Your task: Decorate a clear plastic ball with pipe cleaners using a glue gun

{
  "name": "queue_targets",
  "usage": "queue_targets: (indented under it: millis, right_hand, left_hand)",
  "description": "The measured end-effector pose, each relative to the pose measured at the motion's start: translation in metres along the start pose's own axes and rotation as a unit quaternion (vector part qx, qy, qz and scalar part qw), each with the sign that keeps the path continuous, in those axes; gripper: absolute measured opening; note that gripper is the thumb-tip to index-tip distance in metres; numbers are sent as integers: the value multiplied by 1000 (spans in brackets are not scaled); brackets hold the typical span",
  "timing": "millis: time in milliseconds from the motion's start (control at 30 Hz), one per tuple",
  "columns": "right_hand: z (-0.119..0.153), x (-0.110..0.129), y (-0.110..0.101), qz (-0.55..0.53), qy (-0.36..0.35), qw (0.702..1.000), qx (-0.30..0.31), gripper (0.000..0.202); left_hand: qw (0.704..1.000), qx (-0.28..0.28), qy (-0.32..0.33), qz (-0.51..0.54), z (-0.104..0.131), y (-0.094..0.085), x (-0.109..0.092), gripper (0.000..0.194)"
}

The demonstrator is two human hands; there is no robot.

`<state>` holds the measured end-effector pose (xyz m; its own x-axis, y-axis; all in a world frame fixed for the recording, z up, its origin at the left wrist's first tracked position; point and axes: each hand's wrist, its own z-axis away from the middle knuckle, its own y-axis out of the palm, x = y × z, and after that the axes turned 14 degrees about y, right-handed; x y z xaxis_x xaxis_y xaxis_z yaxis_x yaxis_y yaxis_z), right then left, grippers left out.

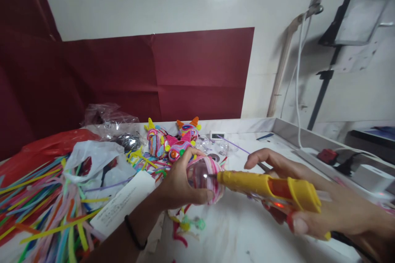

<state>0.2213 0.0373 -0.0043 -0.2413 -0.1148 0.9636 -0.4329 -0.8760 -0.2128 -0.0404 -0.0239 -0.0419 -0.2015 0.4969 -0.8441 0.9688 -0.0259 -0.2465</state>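
Note:
My left hand (177, 183) is wrapped around a clear plastic ball (197, 174), partly covered with pink and white pipe cleaner. In my right hand (311, 195) is a yellow hot glue gun (247, 183), with a red light glowing on its side. Its nozzle points left and meets the ball near the edge of the pink wrapping; whether it touches cannot be made out. A purple pipe cleaner (234, 144) runs toward my right index finger, and I cannot tell if it is held. Just behind the ball lie colourful wrapped ball figures (180, 150) with orange and yellow points.
Loose pipe cleaners (52, 205) pile up at the left, near a white plastic bag (89, 156) and a printed white card (123, 203). A small display (217, 135) sits at the back. Plugs and a white adapter (373, 178) lie beyond the right ledge, below a lamp (354, 18).

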Motion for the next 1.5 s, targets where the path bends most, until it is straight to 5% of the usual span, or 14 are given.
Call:
queue_targets:
  millis: [1067,1333,1500]
  right_hand:
    - [2,6,-1,47,-5,999,6,73]
    - [1,0,0,86,-34,995,-32,80]
    - [-3,4,2,114,-82,981,-130,69]
  left_hand:
    - [999,1,-3,35,-3,3,0,64]
    - [996,3,-3,85,-3,1,9,65]
    - [995,-6,-5,96,-3,-1,10,70]
